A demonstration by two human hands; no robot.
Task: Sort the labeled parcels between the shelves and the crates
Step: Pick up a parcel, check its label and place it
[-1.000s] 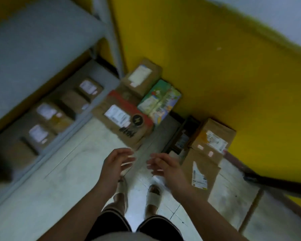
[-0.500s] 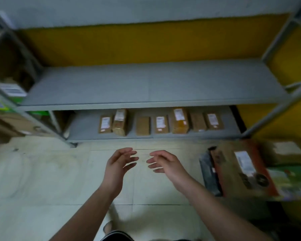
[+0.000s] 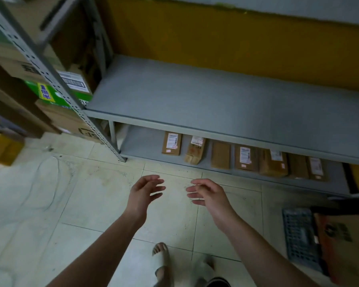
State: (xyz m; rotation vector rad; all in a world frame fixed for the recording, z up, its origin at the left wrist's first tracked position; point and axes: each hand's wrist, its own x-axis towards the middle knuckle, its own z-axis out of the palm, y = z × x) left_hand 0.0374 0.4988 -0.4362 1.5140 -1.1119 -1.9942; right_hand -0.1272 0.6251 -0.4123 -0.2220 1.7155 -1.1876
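The left hand (image 3: 142, 193) and the right hand (image 3: 210, 195) are held out in front of the person over the pale tiled floor (image 3: 91, 204). Their palms are turned towards each other. The fingers of both are loosely spread and slightly bent, and neither hand holds or touches anything. The two hands are near each other but apart.

Beyond them stands a low grey metal shelf unit (image 3: 205, 100) against a yellow wall (image 3: 236, 38). Its broad upper board is bare grey. A row of small brown cardboard parcels (image 3: 246, 158) stands side by side on its bottom shelf, just above the floor and far of the hands. Several show white printed labels. The leftmost parcel (image 3: 172, 143) stands upright, and the one next to it (image 3: 195, 149) leans a little. The ones at the right end of the row are blurred.

At the left a perforated grey steel upright (image 3: 50, 73) slants across the view. Behind it are stacked large brown cartons and a green printed box (image 3: 43, 92), one carton bearing a barcode label. A yellow box (image 3: 2, 148) sits on the floor at the far left edge.

At the near right a dark grey slatted plastic crate (image 3: 298, 235) lies on the floor. A large brown cardboard box with a reddish edge (image 3: 344, 245) lies just beside it, to its right. A foot in a pale slipper (image 3: 162, 259) shows at the bottom, between the forearms.
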